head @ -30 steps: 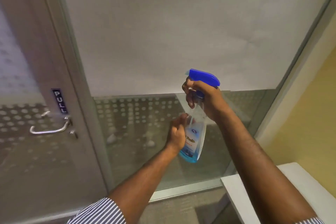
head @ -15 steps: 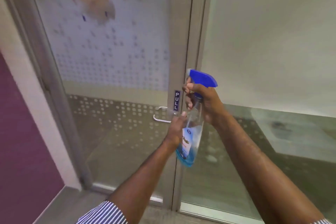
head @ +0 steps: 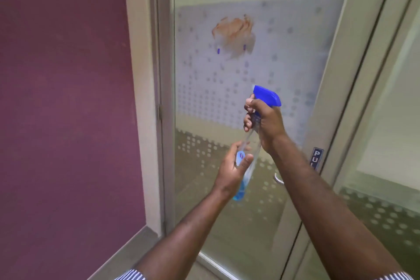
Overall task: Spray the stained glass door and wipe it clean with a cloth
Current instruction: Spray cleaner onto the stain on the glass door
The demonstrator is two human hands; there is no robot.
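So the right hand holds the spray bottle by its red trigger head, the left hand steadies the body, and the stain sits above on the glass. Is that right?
Nearly. The head view shows the trigger head is blue, not red. The rest holds: the right hand grips the spray bottle there, the left hand steadies the body, and the stain sits above on the glass.

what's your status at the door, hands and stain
Right hand gripping spray bottle at the trigger; left hand steadying its body. Stain unsprayed on glass door. No cloth visible.
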